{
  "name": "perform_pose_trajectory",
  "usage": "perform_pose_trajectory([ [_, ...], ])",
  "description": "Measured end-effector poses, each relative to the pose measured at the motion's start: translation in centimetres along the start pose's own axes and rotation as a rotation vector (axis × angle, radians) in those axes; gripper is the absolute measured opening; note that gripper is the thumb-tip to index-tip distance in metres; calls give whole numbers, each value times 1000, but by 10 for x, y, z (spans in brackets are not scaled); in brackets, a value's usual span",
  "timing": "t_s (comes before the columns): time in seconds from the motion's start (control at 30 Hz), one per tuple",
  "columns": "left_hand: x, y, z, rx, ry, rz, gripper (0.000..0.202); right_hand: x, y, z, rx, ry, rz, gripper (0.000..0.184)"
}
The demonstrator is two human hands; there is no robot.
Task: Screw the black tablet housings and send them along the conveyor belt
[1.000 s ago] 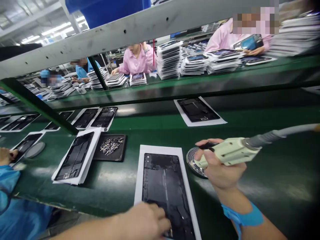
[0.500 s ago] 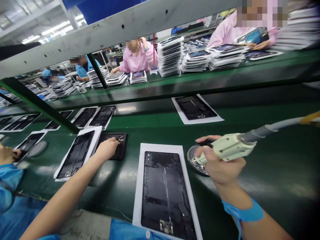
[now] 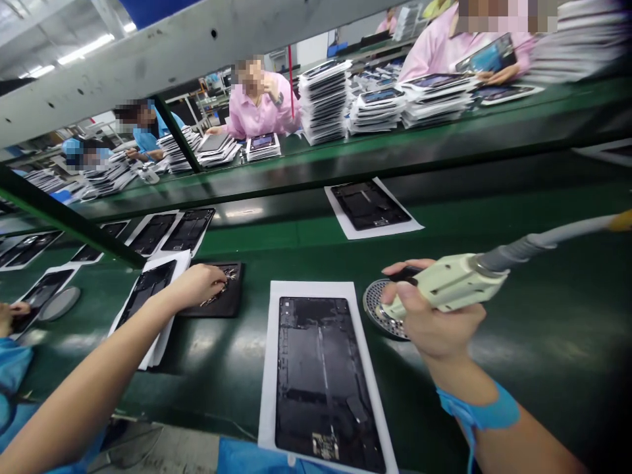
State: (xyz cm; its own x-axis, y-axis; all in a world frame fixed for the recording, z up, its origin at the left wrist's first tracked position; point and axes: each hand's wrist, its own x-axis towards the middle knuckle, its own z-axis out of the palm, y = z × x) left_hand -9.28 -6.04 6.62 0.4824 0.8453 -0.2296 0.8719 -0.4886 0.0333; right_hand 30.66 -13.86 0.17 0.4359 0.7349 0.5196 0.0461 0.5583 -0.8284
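Observation:
My left hand (image 3: 197,286) reaches over a shallow black tray (image 3: 232,299), with curled fingers at a heap of small metal parts (image 3: 217,299). Whether a part is between those fingertips is hidden. In my right hand (image 3: 439,329) is a pale green corded tool (image 3: 454,280) that looks like an electric screwdriver. Its front end is over a round metal disc full of holes (image 3: 380,309); contact is hard to judge. Between my hands, a black tablet housing (image 3: 320,375) lies on a white sheet (image 3: 269,368), inner side up.
Stacked sheets with another housing (image 3: 145,289) lie under my left forearm. One more housing (image 3: 370,204) rests farther back. A grey cable (image 3: 567,234) runs right from the tool. A co-worker's hand (image 3: 14,313) is at far left. Paper stacks (image 3: 323,102) line the raised shelf (image 3: 385,141).
The view has swung slightly right, so things appear farther left. My left hand remains at the tray with its fingers shifted a little among the metal parts. My right hand still grips the tool.

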Motion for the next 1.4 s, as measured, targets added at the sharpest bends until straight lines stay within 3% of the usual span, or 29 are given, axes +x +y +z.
perform_pose_trajectory([
  [0.13,-7,38,14,-422,264,-89,33,0,-1,0,-3,-13,-13,13],
  [0.27,7,93,63,-810,267,-95,31,-1,0,1,-36,-4,9,14],
  [0.4,22,109,100,-1008,253,-142,36,-2,2,2,-39,-3,16,17],
  [0.5,24,102,108,-867,349,-80,32,-2,4,1,-32,-9,22,19],
  [0.63,26,97,112,-521,604,123,26,-1,2,1,-50,-10,29,19],
  [0.73,29,99,117,-314,676,199,24,0,0,2,-85,4,16,18],
  [1.0,30,104,117,-85,626,215,23,0,0,1,-55,-18,-1,17],
  [1.2,18,117,109,77,509,209,28,1,7,0,-85,5,-4,18],
  [1.4,10,120,112,20,439,195,36,-4,19,-7,-166,-2,-7,18],
])
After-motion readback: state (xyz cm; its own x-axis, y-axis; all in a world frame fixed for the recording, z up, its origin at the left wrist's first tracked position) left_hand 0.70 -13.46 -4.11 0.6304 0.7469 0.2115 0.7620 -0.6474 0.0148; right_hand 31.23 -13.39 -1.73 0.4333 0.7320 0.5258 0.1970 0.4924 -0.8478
